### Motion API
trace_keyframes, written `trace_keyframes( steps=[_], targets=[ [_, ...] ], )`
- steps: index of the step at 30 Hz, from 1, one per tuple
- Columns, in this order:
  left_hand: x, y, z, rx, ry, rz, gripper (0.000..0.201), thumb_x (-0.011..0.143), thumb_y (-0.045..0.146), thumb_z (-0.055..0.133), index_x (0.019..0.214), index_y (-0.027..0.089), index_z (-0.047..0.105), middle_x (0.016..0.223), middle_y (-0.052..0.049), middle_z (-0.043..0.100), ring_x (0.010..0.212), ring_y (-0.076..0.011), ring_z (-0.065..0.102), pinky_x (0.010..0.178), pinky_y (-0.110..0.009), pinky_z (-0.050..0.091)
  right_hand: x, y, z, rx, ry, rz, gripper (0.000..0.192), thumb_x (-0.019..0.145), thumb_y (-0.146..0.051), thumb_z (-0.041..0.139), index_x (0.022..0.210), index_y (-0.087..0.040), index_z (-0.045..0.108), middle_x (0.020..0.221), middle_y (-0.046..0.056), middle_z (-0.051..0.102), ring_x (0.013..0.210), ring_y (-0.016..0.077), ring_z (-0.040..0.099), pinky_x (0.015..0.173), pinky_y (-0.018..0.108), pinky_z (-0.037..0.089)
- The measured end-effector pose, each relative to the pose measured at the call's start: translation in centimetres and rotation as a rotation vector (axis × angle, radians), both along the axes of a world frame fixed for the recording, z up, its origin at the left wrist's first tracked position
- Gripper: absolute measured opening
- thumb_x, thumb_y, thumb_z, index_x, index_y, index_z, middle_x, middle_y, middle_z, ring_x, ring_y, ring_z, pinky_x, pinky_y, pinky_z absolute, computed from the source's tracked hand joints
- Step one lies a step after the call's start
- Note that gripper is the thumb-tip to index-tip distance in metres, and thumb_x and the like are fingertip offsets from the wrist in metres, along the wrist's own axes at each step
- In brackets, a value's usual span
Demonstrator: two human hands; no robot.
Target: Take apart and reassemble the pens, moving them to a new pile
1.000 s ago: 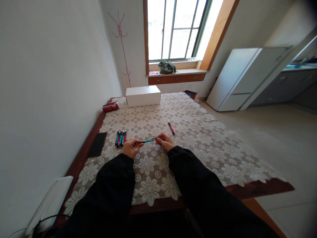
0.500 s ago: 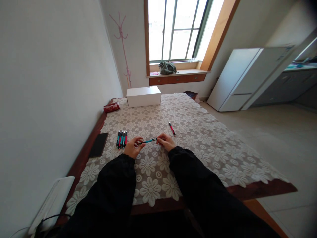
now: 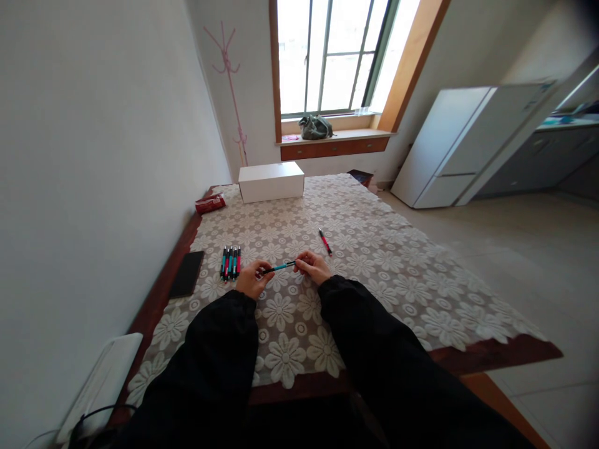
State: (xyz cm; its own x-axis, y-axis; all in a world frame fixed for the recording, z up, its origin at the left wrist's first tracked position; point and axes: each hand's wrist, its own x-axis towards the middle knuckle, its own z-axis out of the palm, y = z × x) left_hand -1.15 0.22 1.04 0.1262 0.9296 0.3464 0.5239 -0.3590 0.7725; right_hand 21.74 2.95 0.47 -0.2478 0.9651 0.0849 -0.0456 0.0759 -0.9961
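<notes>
Since the earlier frame almost nothing has shifted: both hands stay in place at the middle of the tabletop, and only the camera view has drifted slightly. Left hand (image 3: 250,279) pinches the dark end of a teal pen (image 3: 279,267) with its fingertips closed on it; right hand (image 3: 312,267) pinches the opposite end the same way, so the pen spans level between the two, just above the lace tablecloth (image 3: 374,274). No brand, label or writing is legible on any item. A row of five pens (image 3: 229,262) lies side by side near the left hand, toward the tabletop's left edge; a dark flat case (image 3: 186,274) rests at that left edge, on the bare wood. A single pink pen (image 3: 324,241) lies alone beyond the right hand. A white box (image 3: 271,181) stands at the far edge, with a red packet (image 3: 209,203) near the far left corner. Tablecloth to the right of the hands and toward the near edge carries nothing.
</notes>
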Motion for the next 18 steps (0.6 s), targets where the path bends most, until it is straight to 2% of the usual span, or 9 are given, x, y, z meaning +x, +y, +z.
trace_keyframes(
  steps=[5,8,11,15,18],
  targets=[
    [-0.31,0.41,-0.29,-0.036,0.047,-0.033,0.021,0.087,0.038,0.058,0.091,0.02,0.067,0.078,-0.003,0.071,0.068,-0.0149,0.063,0.06,-0.025,0.048,0.03,0.03,-0.04,0.007,0.013,-0.001,0.042,0.071,-0.06,0.07,0.082,-0.022,0.053,0.067,0.0,0.069,0.051,0.0111,0.049,0.045,0.023,0.033],
    [-0.33,0.52,-0.34,-0.024,0.019,-0.022,0.023,0.083,0.037,0.064,0.097,0.02,0.066,0.086,-0.004,0.071,0.071,-0.0153,0.064,0.06,-0.026,0.049,0.05,-0.01,-0.03,-0.002,0.007,-0.008,0.043,0.071,-0.06,0.069,0.082,-0.022,0.053,0.067,0.0,0.069,0.051,0.0113,0.049,0.046,0.023,0.034],
    [-0.3,0.49,-0.33,-0.006,0.016,-0.008,0.022,0.078,0.034,0.069,0.093,0.02,0.066,0.088,-0.004,0.072,0.073,-0.0157,0.064,0.061,-0.026,0.05,0.02,-0.04,-0.01,-0.006,0.002,-0.01,0.043,0.071,-0.061,0.069,0.083,-0.022,0.053,0.068,0.001,0.069,0.051,0.0115,0.049,0.045,0.023,0.034],
    [-0.28,0.28,-0.14,-0.008,0.055,-0.015,0.019,0.084,0.037,0.062,0.09,0.019,0.067,0.081,-0.003,0.071,0.071,-0.0157,0.064,0.06,-0.026,0.047,-0.01,-0.05,0.01,0.004,0.017,-0.009,0.042,0.071,-0.059,0.069,0.082,-0.022,0.053,0.068,0.0,0.069,0.051,0.0112,0.049,0.045,0.023,0.033],
    [-0.21,0.14,-0.02,-0.005,0.041,-0.001,0.022,0.086,0.038,0.06,0.096,0.019,0.067,0.082,-0.004,0.071,0.071,-0.0154,0.063,0.061,-0.026,0.048,0.01,-0.03,0.0,0.011,0.022,0.001,0.04,0.072,-0.057,0.069,0.083,-0.022,0.054,0.068,0.0,0.069,0.051,0.011,0.049,0.046,0.023,0.033]
  ],
)
